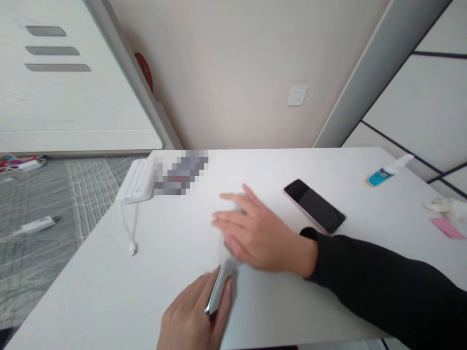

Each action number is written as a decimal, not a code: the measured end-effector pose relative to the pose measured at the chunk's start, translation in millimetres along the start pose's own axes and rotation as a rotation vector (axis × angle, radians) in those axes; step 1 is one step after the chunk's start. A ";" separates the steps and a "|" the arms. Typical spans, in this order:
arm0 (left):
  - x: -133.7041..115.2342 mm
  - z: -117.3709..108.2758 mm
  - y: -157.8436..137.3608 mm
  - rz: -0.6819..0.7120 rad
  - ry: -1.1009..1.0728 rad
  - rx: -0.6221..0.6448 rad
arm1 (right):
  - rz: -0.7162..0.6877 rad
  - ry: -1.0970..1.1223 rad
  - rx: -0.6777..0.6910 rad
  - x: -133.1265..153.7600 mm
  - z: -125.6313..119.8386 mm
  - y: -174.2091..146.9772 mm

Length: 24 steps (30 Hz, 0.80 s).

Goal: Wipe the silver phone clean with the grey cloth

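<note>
My left hand (193,311) is wrapped round a slim white handle (219,289) with a shiny silver edge, at the near middle of the white table (175,233). The handle points up and away from me, and its pale, blurred far part lies mostly behind my other hand, so its kind does not show. Over that far part, my right hand (251,228) is spread with its fingers apart, pointing left. Whether it touches the pale part I cannot tell. A dark-screened smartphone (315,205) lies flat beyond the right wrist.
A white block-shaped device (138,180) with a short white cable (133,248) sits at the table's left edge, beside a pixelated item (182,172). To the right are a small blue-labelled bottle (381,177) on its side, crumpled white tissue (456,211) and a pink slip (448,228).
</note>
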<state>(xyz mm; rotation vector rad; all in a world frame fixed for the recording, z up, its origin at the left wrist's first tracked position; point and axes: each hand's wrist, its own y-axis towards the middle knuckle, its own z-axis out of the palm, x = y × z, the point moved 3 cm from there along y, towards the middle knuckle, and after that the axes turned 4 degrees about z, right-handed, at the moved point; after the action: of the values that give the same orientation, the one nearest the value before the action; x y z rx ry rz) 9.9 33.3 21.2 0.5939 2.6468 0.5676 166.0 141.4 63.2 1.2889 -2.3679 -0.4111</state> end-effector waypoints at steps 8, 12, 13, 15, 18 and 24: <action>-0.8 -1.8 1.8 0.007 0.015 -0.011 | -0.041 -0.018 -0.003 -7.0 0.2 1.8; -2.7 -3.0 3.4 -0.013 -0.008 -0.006 | 0.094 -0.051 -0.009 -24.2 -2.7 3.4; -0.9 -1.9 1.1 -0.005 -0.005 -0.013 | 0.069 -0.032 -0.009 -13.4 -1.2 1.9; 4.8 1.2 -5.8 0.011 0.003 -0.043 | -0.039 0.029 -0.004 17.4 3.3 -2.7; 10.9 3.0 -13.7 0.051 0.036 -0.126 | -0.195 0.069 0.017 47.0 8.6 -6.7; 0.1 -1.4 1.5 -0.005 0.017 0.007 | 0.053 -0.047 -0.028 -28.6 0.0 3.3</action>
<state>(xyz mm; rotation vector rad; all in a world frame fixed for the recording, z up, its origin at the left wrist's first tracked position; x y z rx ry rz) 9.7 34.2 23.0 0.5867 2.6668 0.5651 177.6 167.4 58.6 1.2141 -2.4206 -0.4621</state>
